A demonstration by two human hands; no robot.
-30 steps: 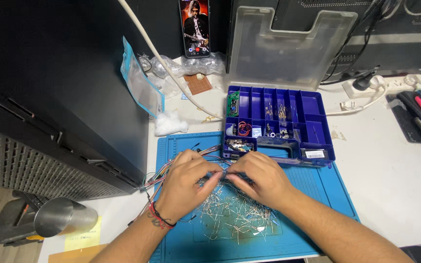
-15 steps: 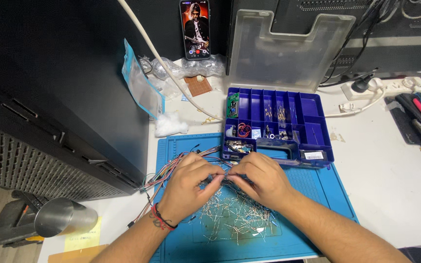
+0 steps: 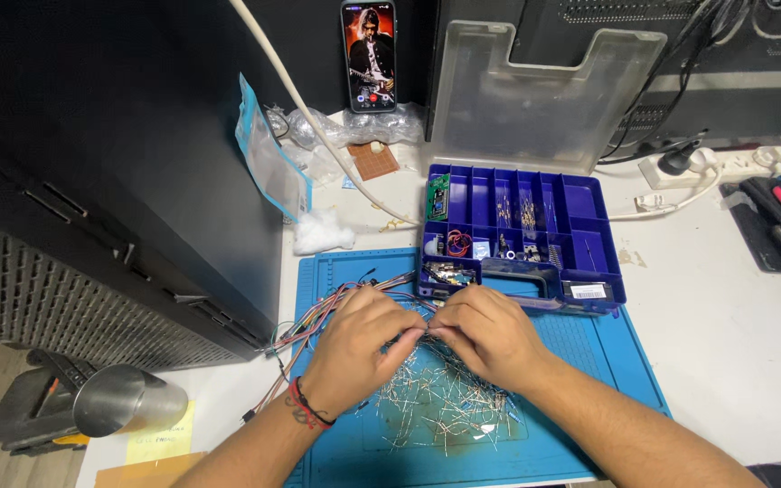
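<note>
Far left, off the bench: metal cylinder (image 3: 128, 400) lying on its side above a yellow paper note (image 3: 160, 438). Left-centre: bundle of multicoloured jumper wires (image 3: 318, 316) fanned across the left edge of the blue work mat (image 3: 607, 357), running roughly lower left to upper right. Left hand (image 3: 354, 348), red cord at the wrist, fingers curled nearly closed, tips meeting those of the right hand; pinched item too small to identify, probably one thin lead. Below and between both hands: loose heap of small wire-leaded components (image 3: 440, 398), resting on the mat, leads crossing in every direction, no common long axis; the piece between the fingertips apparently lying left to right. Judged handling: very light, thin, easily bent, prone to tangling and slipping; best taken singly by the lead near the body, between thumb and forefinger. Right hand (image 3: 490, 334), likewise nearly closed, fingertips pressed to the same spot. Behind the hands: blue compartment box (image 3: 589, 262) holding small parts, clear lid (image 3: 540, 90) raised upright. Further back: phone (image 3: 370, 56) propped upright, tuft of white wadding (image 3: 323, 233). Far right: white power strip (image 3: 725, 167).
</note>
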